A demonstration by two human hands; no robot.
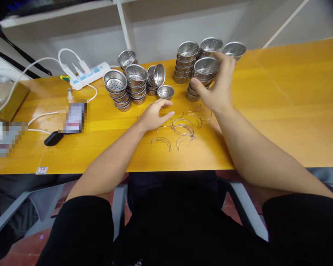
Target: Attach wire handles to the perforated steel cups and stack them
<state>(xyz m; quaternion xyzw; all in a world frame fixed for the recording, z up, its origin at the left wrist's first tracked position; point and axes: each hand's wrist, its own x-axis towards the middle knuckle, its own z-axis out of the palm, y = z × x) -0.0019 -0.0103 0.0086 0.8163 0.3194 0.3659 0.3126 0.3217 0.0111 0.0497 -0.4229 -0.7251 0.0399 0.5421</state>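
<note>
My left hand [155,115] is open just above the table, its thumb and fingers apart. Right behind its fingertips sits a single perforated metal cup [165,93]. Curved wire handles [182,129] lie loose in a heap to the right of this hand and nearer me. My right hand [218,87] reaches round the front stack of perforated metal cups [206,68]. Its thumb is at the stack's near left side and its fingers are along the right side, partly hidden. More stacked cups [188,51] stand behind it.
Several cup stacks [115,83] stand at left centre, one cup tipped sideways [158,75]. Farther left are a white power strip [90,75] with cables, a phone [75,117] and a black oval object [53,138]. A wall panel [155,37] rises behind the table.
</note>
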